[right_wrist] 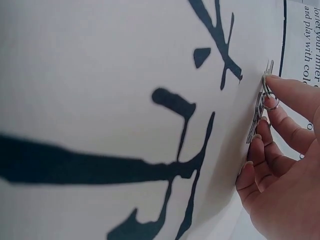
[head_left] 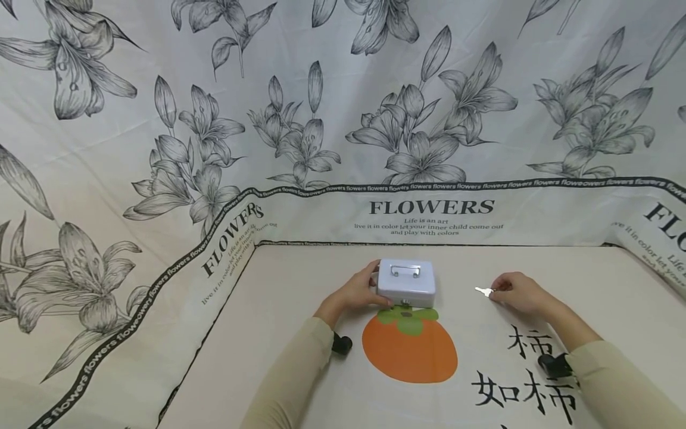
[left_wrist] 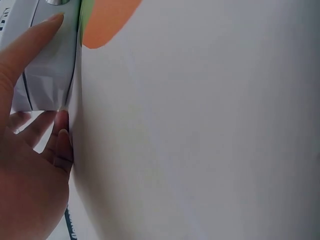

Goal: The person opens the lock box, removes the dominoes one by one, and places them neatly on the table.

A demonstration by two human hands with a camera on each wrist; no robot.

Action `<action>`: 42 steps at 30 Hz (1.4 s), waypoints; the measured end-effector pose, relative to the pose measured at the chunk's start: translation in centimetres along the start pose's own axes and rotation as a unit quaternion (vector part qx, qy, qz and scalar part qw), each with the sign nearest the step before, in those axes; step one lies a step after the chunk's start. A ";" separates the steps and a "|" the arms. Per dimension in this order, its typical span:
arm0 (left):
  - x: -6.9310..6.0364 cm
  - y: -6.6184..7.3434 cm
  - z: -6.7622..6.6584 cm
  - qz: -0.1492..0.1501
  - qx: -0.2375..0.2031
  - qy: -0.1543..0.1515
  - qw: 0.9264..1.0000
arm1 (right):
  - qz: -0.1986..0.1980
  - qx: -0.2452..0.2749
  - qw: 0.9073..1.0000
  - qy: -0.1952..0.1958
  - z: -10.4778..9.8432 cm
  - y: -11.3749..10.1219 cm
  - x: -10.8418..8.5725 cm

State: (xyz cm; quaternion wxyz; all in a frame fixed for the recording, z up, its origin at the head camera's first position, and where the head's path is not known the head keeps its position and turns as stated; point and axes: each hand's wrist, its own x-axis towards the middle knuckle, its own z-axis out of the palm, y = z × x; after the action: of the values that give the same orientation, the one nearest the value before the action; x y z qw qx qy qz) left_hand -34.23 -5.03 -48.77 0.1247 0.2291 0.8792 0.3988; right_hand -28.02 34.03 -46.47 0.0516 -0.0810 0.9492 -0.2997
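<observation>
A small white cash box (head_left: 406,292) with a metal handle on its lid stands closed on the table. My left hand (head_left: 355,291) grips it at its left end, the thumb on the front face near the lock (left_wrist: 57,1). In the left wrist view the other fingers (left_wrist: 39,127) reach round the end of the box (left_wrist: 47,92). To the right of the box, apart from it, my right hand (head_left: 520,293) pinches small silver keys (head_left: 485,291) on a ring. The right wrist view has these keys (right_wrist: 252,129) between thumb and fingers, close over the cloth.
A pale cloth (head_left: 300,381) covers the table, printed with an orange persimmon (head_left: 409,354) in front of the box and black characters (head_left: 527,396) at the right. A flower-patterned curtain (head_left: 321,143) rises behind and at the sides.
</observation>
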 end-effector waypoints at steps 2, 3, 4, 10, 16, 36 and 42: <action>0.1 -0.1 0.1 0.005 -0.001 -0.003 1.000 | 0.000 0.003 1.000 -0.001 0.0 0.0 0.0; 0.2 -0.2 0.1 0.008 -0.003 -0.003 1.000 | 0.000 0.003 1.000 -0.002 0.0 0.0 0.0; 0.2 -0.2 0.1 0.010 -0.006 -0.003 1.000 | 0.000 0.004 1.000 -0.002 0.0 0.0 0.0; 0.2 0.1 0.1 0.017 -0.015 -0.005 1.000 | 0.001 0.005 1.000 -0.002 0.0 0.0 0.0; 0.2 0.1 0.1 0.022 -0.017 -0.005 1.000 | -0.003 0.007 1.000 -0.001 0.0 -0.2 -0.2; 0.1 -0.1 0.0 0.035 -0.028 -0.018 0.999 | 0.003 0.042 0.999 -0.003 0.3 -0.3 -0.7; 0.2 -0.2 -0.1 0.034 -0.031 -0.022 0.999 | -0.007 0.070 0.998 0.002 0.4 -0.8 -1.1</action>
State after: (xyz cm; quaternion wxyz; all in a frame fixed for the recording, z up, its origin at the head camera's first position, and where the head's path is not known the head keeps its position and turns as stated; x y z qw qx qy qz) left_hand -34.46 -5.13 -48.85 0.1371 0.2639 0.8550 0.4250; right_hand -26.83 33.39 -46.25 0.0531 -0.0828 0.9256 -0.3656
